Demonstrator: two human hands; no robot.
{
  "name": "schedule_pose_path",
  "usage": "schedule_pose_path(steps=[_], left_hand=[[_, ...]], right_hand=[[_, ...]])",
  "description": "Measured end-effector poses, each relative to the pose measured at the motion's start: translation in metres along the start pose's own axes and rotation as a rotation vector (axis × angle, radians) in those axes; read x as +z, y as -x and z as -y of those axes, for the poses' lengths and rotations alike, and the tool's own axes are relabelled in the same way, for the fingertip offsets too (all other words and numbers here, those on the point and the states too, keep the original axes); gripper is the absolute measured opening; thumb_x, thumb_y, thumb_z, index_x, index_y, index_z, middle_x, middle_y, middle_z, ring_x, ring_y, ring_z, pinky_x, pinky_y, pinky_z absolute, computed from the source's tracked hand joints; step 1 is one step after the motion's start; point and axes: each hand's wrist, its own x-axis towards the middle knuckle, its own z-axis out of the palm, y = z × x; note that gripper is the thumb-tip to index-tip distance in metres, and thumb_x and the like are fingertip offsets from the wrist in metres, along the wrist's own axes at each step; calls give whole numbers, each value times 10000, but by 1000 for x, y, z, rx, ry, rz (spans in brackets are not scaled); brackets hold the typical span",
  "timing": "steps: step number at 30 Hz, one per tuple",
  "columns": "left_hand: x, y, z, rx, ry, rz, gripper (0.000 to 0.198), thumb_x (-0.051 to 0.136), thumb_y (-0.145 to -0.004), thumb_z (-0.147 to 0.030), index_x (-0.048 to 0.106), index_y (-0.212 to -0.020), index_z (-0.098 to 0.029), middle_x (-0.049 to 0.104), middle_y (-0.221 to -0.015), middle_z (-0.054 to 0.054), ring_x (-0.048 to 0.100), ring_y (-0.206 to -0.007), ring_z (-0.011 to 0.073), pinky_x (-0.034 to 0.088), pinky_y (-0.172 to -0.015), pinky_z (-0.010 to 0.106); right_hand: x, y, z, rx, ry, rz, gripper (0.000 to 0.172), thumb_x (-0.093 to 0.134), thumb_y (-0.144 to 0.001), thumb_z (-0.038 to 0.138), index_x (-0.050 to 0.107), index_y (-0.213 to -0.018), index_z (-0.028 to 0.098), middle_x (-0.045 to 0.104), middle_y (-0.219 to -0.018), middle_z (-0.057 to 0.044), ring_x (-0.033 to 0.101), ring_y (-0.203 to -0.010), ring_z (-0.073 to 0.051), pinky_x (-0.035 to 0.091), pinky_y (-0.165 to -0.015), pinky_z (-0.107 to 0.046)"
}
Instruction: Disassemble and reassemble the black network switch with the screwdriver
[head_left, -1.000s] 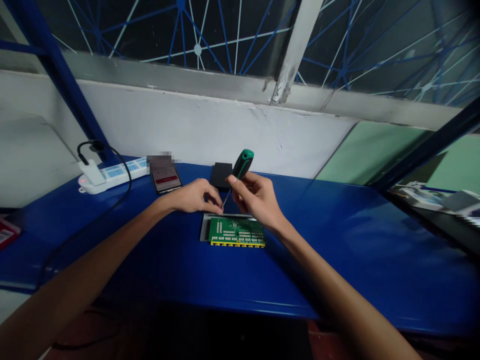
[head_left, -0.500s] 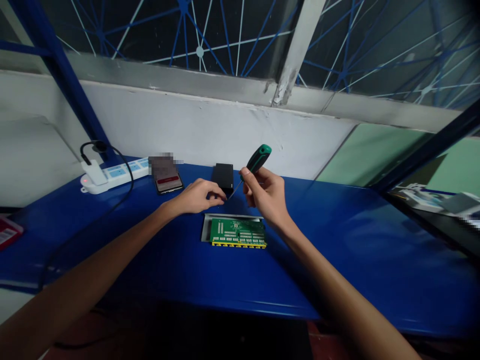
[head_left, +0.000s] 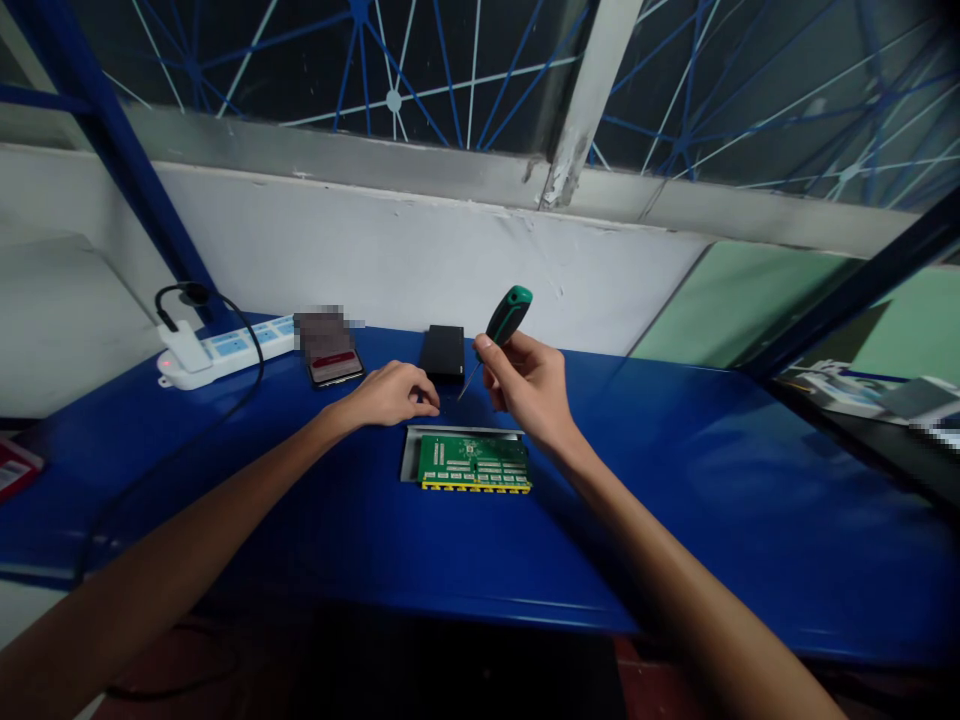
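One screwdriver sat gripped in the right hand, mid-frame; whether the curled left hand held anything, I couldn't tell. Below centre, the circuit board bore illegible markings; a phone, left of a box, showed blurred text.

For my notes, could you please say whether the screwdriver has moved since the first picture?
Yes: the screwdriver handle shifted right, away from the unmoved black box.

A power strip lies near what seems a phone.
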Motion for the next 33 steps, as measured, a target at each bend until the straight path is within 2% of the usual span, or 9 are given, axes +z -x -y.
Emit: schedule_pose_path(steps=[11,20,25,29,33], left_hand=[[7,-3,2,40,30,-11,222,661,-805,-380,779,-901,-218,724,-875,35,600,-709,139,385,-638,238],[14,-4,-4,-75,15,-85,195,665,-793,-338,773,-903,-218,723,-827,29,606,-707,152,371,-630,251],[15,-5,-11,-143,5,-135,169,672,-794,-325,768,-888,-222,725,-868,35,619,-764,181,371,-624,267],[15,-7,-7,-126,37,-134,168,680,-789,-325,770,-888,-223,730,-865,30,621,-756,174,387,-636,263],[9,-8,5,-52,130,-125,217,660,-801,-332,769,-904,-176,738,-859,58,618,-704,153,414,-648,257]], right_hand=[[0,0,1,11,0,13,404,606,-862,549,492,-673,211,485,-531,45,422,-393,-77,320,-377,-255],[1,1,-3,-7,26,25,395,602,-879,512,493,-652,208,502,-530,33,437,-400,-82,324,-401,-264],[2,2,-4,3,31,41,403,588,-889,515,482,-648,211,469,-503,45,425,-396,-82,309,-404,-265],[2,1,-3,8,49,34,409,581,-891,523,490,-645,209,476,-496,42,425,-390,-82,307,-400,-263],[-6,-7,-4,8,66,-39,392,608,-861,539,537,-675,201,464,-487,46,408,-382,-85,292,-388,-260]])
